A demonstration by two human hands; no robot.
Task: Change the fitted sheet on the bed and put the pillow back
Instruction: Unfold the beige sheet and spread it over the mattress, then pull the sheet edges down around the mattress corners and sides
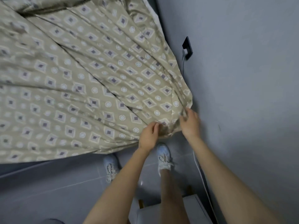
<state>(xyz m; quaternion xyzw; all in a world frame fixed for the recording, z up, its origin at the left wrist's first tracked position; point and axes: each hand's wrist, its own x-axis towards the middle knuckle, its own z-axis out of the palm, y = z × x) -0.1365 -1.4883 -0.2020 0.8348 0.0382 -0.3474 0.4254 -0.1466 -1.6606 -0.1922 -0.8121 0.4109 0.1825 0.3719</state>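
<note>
A beige fitted sheet (84, 81) with a purple diamond and white circle print covers the bed and is pulled into folds that run toward its near right corner. My left hand (149, 135) grips the gathered edge of that corner from below. My right hand (191, 122) pinches the bunched cloth just to the right of it, close to the wall. The mattress under the sheet is hidden, apart from a pale strip at the top right. No pillow is in view.
A grey wall (242, 78) runs along the right, with a black socket and plug (187, 46) and a white cable (200, 173) hanging down it. My two feet in white shoes stand on the grey tiled floor (56, 191). A white box (191, 209) stands at the bottom.
</note>
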